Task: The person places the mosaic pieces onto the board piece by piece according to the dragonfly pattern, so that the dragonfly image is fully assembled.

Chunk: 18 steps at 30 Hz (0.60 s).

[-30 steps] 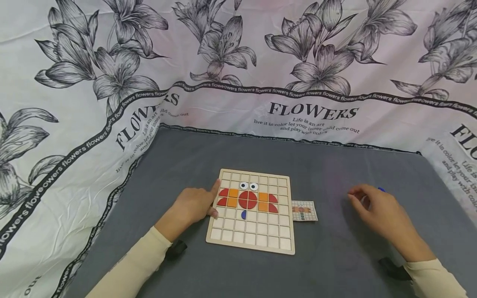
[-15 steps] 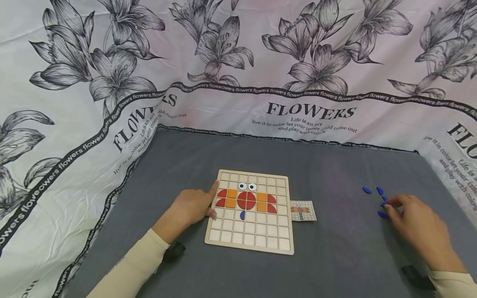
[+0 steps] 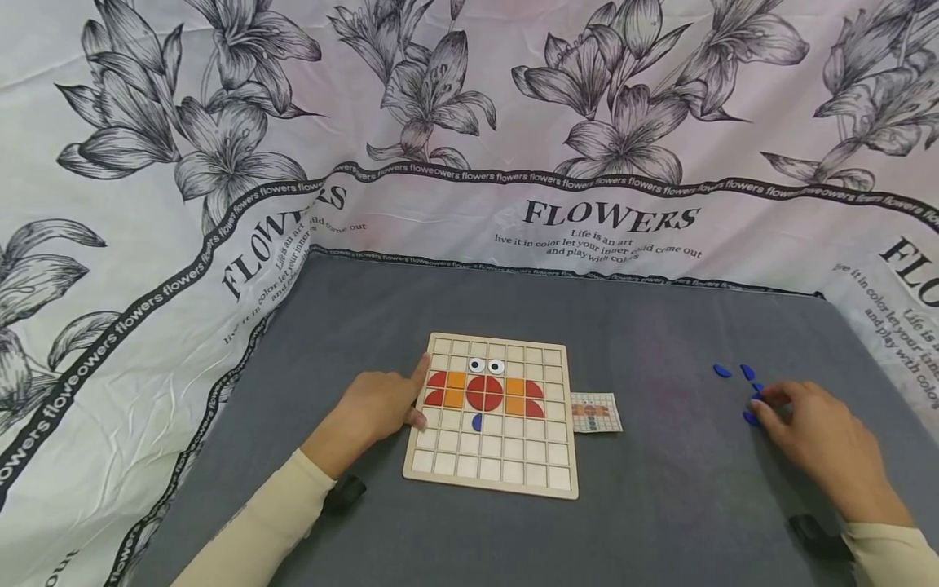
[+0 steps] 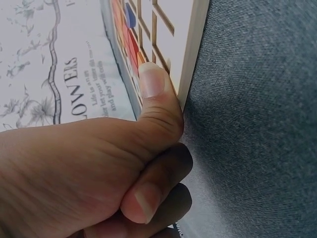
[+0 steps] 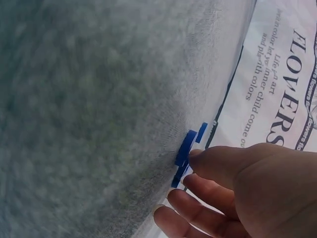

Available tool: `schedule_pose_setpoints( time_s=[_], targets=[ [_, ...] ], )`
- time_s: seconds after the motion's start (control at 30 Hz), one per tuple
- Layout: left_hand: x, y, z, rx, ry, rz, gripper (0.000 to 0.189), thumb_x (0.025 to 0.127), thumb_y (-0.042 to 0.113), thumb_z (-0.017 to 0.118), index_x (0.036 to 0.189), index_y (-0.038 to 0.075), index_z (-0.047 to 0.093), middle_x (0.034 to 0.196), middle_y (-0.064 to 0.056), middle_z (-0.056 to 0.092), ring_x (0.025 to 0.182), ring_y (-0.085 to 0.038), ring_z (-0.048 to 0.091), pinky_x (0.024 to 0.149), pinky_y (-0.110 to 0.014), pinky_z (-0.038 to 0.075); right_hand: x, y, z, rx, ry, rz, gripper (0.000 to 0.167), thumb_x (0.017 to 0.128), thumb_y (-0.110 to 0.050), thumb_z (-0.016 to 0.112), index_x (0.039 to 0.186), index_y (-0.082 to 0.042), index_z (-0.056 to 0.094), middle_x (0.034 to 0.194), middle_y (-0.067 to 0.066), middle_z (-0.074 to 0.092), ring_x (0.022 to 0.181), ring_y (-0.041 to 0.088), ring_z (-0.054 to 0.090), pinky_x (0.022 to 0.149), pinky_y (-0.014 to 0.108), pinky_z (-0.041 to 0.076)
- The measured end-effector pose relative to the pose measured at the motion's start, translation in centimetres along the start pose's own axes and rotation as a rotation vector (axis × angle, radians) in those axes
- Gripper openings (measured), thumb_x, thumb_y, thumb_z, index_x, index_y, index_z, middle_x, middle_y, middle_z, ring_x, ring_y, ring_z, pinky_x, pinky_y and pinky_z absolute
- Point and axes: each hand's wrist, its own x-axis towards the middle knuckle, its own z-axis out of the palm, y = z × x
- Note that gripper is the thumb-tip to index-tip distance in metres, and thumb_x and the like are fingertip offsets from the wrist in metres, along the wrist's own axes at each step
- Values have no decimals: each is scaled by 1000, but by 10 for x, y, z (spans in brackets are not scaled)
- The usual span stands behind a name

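Observation:
A wooden grid board lies on the dark table with red, orange, blue and eye-marked pieces in its cells. My left hand rests at its left edge, index finger straight along the rim. In the left wrist view the thumb presses on the board's rim, the other fingers curled beneath the hand. At the right, my right hand pinches a small blue piece, partly hidden by the fingertips. Other blue half-circle pieces lie near it. The right wrist view shows blue pieces against the thumb.
A small printed card with a picture of the grid sticks out from the board's right side. Behind and to the left hangs a white flower-printed cloth, meeting the dark tabletop.
My right hand has moved right and toward me, uncovering several blue pieces, then stayed with its fingertips at them. The left hand and board keep their places; the view has shifted slightly.

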Motion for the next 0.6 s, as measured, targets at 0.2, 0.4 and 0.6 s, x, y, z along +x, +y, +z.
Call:
schedule_pose_setpoints(
  time_s=[0.2, 0.4, 0.6],
  targets=[
    [1, 1, 2, 5, -1, -4, 98, 90, 45, 77, 167, 7, 30, 63, -3, 57, 65, -21, 56, 64, -40, 46, 5, 4, 2, -6, -23, 3, 36, 98, -29, 77, 115, 3, 72, 119, 34, 62, 97, 54, 61, 70, 65, 44],
    [0, 1, 2, 15, 5, 1, 99, 89, 45, 78, 167, 6, 31, 59, -2, 54, 59, -20, 51, 60, -38, 43, 10, 4, 3, -17, -60, 19, 40, 97, -30, 79, 114, 6, 72, 111, 35, 64, 84, 47, 65, 59, 55, 47],
    [1, 1, 0, 26, 6, -8, 98, 91, 45, 76, 168, 7, 29, 56, -2, 52, 54, -18, 46, 56, -35, 37, 19, 2, 0, -12, -82, 29, 40, 96, -28, 79, 115, 6, 73, 107, 32, 68, 78, 42, 67, 54, 48, 47]
  ],
)
